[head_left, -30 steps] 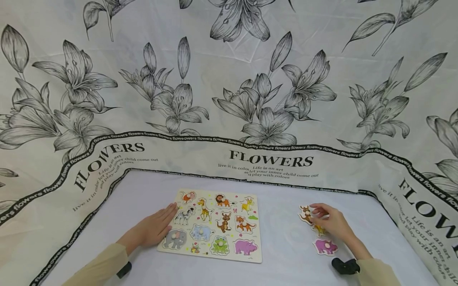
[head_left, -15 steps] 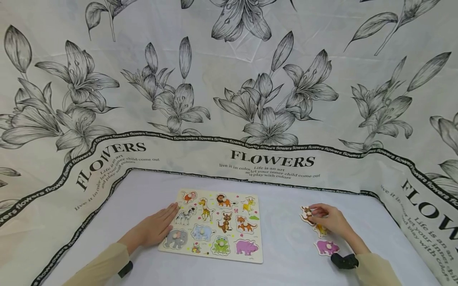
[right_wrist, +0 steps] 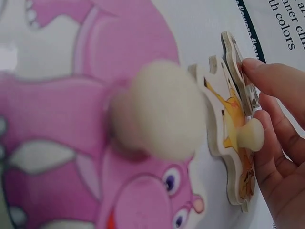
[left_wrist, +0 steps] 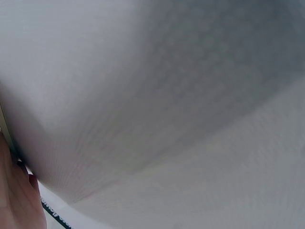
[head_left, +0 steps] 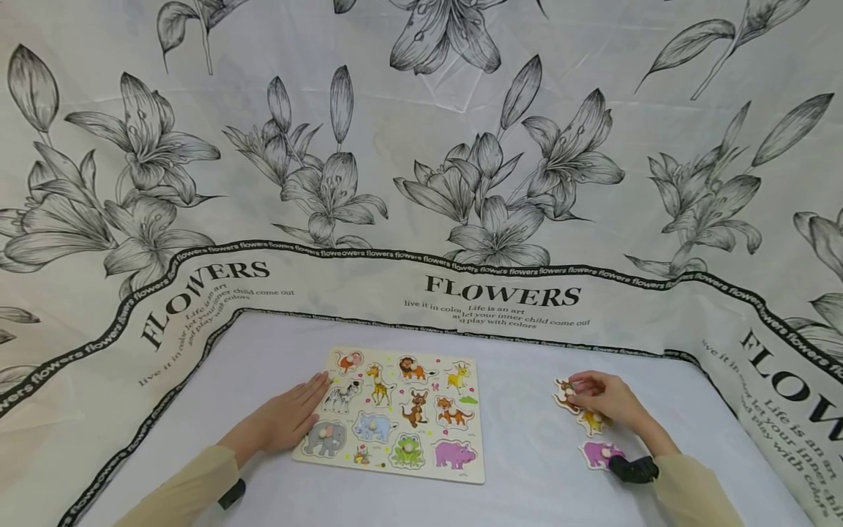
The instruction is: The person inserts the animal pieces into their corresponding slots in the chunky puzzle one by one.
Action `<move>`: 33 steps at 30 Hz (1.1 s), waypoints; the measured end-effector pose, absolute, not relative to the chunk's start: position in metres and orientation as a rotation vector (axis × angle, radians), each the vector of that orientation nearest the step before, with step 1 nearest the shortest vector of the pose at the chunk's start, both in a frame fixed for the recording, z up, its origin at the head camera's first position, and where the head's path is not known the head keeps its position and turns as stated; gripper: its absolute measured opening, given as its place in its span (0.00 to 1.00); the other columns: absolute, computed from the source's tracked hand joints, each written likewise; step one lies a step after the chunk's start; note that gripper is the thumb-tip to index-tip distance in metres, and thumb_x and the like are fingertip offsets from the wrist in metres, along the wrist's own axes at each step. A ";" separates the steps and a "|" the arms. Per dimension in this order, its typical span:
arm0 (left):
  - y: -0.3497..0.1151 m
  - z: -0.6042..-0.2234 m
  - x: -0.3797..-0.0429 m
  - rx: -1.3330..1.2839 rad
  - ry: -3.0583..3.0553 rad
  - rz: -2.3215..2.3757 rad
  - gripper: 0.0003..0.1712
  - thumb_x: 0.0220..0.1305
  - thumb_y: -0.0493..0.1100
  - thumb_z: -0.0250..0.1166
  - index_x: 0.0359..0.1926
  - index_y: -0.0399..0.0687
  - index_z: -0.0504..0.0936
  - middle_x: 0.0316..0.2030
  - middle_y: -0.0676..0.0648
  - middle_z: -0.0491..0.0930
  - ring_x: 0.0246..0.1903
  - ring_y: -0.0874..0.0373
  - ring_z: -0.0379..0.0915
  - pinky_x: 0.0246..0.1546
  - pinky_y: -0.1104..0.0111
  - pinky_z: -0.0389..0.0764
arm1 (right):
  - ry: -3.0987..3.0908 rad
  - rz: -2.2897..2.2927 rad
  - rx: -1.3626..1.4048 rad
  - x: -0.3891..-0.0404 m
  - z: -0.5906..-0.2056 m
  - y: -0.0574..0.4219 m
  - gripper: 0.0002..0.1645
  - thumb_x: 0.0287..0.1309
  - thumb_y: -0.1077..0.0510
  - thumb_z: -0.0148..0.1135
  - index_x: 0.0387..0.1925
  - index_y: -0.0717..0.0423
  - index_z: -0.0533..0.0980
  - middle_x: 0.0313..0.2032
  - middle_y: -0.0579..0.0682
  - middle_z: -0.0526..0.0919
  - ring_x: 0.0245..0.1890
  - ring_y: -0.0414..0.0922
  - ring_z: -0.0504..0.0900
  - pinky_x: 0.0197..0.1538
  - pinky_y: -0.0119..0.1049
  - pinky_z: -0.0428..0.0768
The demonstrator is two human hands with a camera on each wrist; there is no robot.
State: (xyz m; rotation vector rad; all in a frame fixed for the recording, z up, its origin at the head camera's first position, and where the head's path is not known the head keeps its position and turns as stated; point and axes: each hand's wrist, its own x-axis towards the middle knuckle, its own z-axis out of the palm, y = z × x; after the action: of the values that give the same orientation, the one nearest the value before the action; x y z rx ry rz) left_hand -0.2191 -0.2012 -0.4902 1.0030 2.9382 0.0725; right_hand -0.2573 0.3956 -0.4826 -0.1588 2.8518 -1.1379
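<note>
My right hand (head_left: 609,399) pinches a brown kangaroo puzzle piece (head_left: 563,393) at the right of the table. Just below it, and partly under the fingers, is a yellow animal piece (right_wrist: 228,119) with a round knob. A purple hippo piece (head_left: 596,454) lies nearest me and looms large in the right wrist view. My left hand (head_left: 286,419) rests with fingers extended along the left edge of the animal puzzle board (head_left: 476,430). Knobbed pieces such as the elephant (head_left: 323,440) and the frog (head_left: 407,451) sit in the board.
White cloth covers the table (head_left: 514,454). Behind it rises a curtain (head_left: 369,285) with printed lilies and lettering. A black wrist camera (head_left: 634,469) on the right wrist overlaps the hippo piece in the head view.
The right wrist has shifted slightly, and its black camera now covers part of the hippo piece. The right fingers stay at the kangaroo piece. My left hand keeps its place on the board's edge.
</note>
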 end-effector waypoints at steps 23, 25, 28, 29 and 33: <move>-0.202 -0.491 -0.220 1.014 2.958 0.043 0.33 0.74 0.48 0.45 0.71 0.32 0.55 0.73 0.36 0.53 0.72 0.43 0.50 0.71 0.55 0.61 | 2.746 -1.105 -0.272 -0.268 -0.480 0.402 0.25 0.56 0.51 0.68 0.49 0.65 0.78 0.37 0.51 0.83 0.31 0.34 0.76 0.32 0.27 0.77; -0.202 -0.491 -0.220 1.010 2.957 0.044 0.33 0.74 0.48 0.45 0.71 0.33 0.55 0.73 0.36 0.52 0.73 0.43 0.50 0.71 0.55 0.61 | 2.752 -1.085 -0.288 -0.269 -0.480 0.402 0.24 0.56 0.52 0.68 0.49 0.65 0.79 0.37 0.52 0.83 0.30 0.34 0.75 0.31 0.27 0.76; -0.202 -0.491 -0.220 1.004 2.952 0.049 0.33 0.74 0.48 0.44 0.72 0.33 0.55 0.73 0.36 0.52 0.73 0.43 0.50 0.71 0.55 0.60 | 2.761 -1.059 -0.274 -0.269 -0.479 0.401 0.23 0.56 0.51 0.68 0.48 0.64 0.79 0.35 0.51 0.83 0.28 0.34 0.73 0.29 0.26 0.74; -0.202 -0.491 -0.220 1.003 2.951 0.049 0.33 0.74 0.48 0.44 0.72 0.33 0.55 0.73 0.36 0.52 0.73 0.43 0.50 0.71 0.55 0.60 | 2.765 -1.048 -0.270 -0.269 -0.479 0.401 0.23 0.56 0.51 0.68 0.47 0.64 0.80 0.34 0.51 0.83 0.27 0.34 0.73 0.29 0.26 0.74; -0.202 -0.492 -0.221 0.997 2.945 0.054 0.33 0.74 0.48 0.44 0.72 0.33 0.54 0.74 0.37 0.51 0.73 0.43 0.49 0.72 0.55 0.60 | 2.766 -1.027 -0.254 -0.268 -0.477 0.398 0.23 0.56 0.51 0.68 0.46 0.65 0.80 0.32 0.49 0.83 0.23 0.35 0.72 0.25 0.27 0.73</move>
State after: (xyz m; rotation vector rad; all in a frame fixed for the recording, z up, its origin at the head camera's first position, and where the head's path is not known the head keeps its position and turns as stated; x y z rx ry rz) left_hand -0.2208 -0.2023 -0.4924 0.9971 2.9450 0.0541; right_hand -0.2685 0.3981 -0.4768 -0.2543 2.7658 -1.0271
